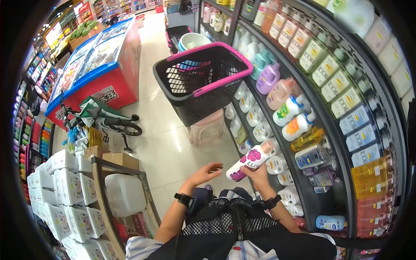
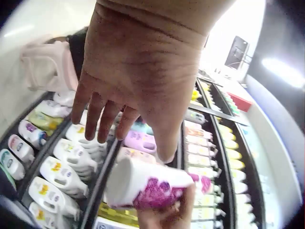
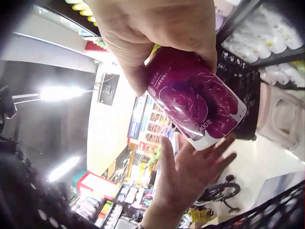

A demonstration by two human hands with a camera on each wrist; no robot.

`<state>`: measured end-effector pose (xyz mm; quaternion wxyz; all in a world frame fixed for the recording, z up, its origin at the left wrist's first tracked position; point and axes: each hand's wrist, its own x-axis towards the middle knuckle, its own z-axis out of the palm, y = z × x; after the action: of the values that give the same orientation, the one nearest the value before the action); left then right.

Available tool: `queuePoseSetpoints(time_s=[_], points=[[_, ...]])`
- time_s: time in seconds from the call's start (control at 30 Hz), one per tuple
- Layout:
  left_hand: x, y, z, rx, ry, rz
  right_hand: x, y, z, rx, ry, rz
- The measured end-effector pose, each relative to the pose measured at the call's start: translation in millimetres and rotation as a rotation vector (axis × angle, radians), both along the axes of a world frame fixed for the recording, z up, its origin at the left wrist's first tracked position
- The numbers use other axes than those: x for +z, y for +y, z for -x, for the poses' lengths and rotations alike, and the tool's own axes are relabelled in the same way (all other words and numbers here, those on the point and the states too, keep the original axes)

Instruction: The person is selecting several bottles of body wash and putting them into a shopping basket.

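My right hand [image 1: 260, 177] grips a white Lux bottle [image 1: 255, 155] with magenta flowers and a pink cap, its thumb across the front. The bottle is tilted, cap up and to the right in the head view. Fingers and thumb wrap its sides in the right wrist view, where the flowered lower part of the bottle [image 3: 195, 102] faces the camera. Just left of its base, my left hand [image 1: 204, 175] has its fingers extended and holds nothing. Its palm and spread fingers show in the left wrist view, above the bottle [image 2: 147, 183].
A black shopping basket [image 1: 190, 108] with a pink handle sits ahead on a pale plastic stool [image 1: 206, 132]. Shelves of bottles [image 1: 299, 108] line the right side. At left are a red freezer [image 1: 123, 73], a parked bike [image 1: 117, 123] and stacked white packs [image 1: 71, 186].
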<state>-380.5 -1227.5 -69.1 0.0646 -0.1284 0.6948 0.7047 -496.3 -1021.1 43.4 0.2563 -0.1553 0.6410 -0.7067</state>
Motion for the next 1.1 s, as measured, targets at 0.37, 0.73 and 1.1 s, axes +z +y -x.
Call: queuePoseSetpoints(time_s=[0.37,0.73,1.1], points=[[63.7,-53.3,-6.2,0.175,0.074,-0.014,-19.7,-129.9,20.1,0.323,-0.287,-0.023],[142.2,-195.9,86.8,0.278,0.029,0.533,-18.3,-277.9,131.2,0.470,-0.344,0.238],[134.8,-351.4,207.5,0.046,0.174,0.665,3.6,-381.8,275.5,0.238,-0.477,0.309]])
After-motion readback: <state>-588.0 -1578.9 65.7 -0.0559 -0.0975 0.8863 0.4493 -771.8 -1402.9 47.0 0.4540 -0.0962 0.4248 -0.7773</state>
